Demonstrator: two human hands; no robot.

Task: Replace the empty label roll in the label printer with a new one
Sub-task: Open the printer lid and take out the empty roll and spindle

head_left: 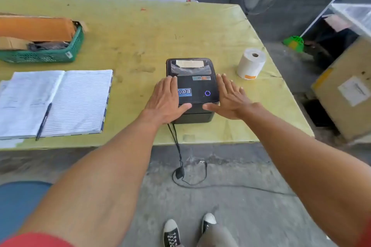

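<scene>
Both hands lie flat and released on the closed printer (192, 90) near the desk (140, 42) edge: left hand (167, 102), right hand (230, 99), thumbs at its front, likely feeling for the lid. Beyond, the new roll (251, 64) stands upright, within reach.

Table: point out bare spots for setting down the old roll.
Free: the table between notebook and label printer, and the far stretch beyond the printer, right of the green basket. Crowded: the right edge around the new label roll, and the left side.
</scene>
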